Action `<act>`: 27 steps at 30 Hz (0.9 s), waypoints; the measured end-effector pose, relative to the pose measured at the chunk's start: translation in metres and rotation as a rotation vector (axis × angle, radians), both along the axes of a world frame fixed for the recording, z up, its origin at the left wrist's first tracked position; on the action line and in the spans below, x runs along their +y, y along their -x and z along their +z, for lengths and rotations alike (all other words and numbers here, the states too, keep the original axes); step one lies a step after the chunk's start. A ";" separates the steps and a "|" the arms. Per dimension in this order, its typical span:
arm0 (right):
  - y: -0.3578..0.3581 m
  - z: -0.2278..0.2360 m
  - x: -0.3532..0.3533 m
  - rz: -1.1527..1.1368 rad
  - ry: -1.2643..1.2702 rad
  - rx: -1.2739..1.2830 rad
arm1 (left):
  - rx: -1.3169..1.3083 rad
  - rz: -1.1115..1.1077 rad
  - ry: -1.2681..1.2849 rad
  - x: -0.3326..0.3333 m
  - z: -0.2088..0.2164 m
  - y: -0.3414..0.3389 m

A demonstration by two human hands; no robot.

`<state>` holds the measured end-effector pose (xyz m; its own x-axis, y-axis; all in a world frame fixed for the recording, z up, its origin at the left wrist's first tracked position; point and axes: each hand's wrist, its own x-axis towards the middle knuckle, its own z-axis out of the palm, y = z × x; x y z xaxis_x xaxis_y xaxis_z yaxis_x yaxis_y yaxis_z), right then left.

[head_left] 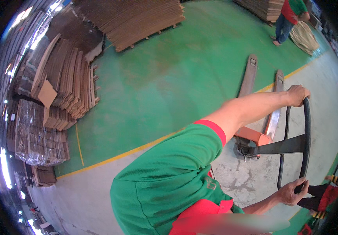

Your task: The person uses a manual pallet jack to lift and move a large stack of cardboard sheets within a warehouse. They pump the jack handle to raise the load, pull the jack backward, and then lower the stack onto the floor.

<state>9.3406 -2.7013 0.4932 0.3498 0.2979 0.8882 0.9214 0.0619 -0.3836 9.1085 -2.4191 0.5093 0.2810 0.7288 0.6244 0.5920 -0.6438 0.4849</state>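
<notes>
My left arm, in a green sleeve with a red cuff, reaches out to the right. At its end my left hand (297,95) is closed round the far end of the black handle (307,137) of a pallet jack. Nearer the lower edge, my right hand (293,192) grips the handle's other end, its fingers bent around it. From the handle a dark tapered bar runs to the pallet jack's orange body (255,135), partly covered by my left arm. Two worn metal forks (248,76) point away across the floor, with nothing on them.
Tall cardboard stacks (137,19) stand at the far left and upper middle. Film-wrapped cardboard (39,133) stands at left. A person (290,17) stands at upper right beside a beige sack (304,38). Another person (327,196) is close to my right hand. A yellow line (126,156) divides green and grey floor.
</notes>
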 end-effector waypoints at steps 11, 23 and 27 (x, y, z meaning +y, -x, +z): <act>-0.137 0.060 0.054 -0.386 0.166 -0.033 | 0.030 -0.255 0.105 0.061 0.051 -0.140; -0.361 0.094 0.135 -0.176 0.379 0.211 | -0.177 -0.383 0.142 0.103 0.073 -0.305; -0.441 0.099 0.204 -0.128 0.451 0.278 | -0.127 -0.353 0.179 0.152 0.068 -0.370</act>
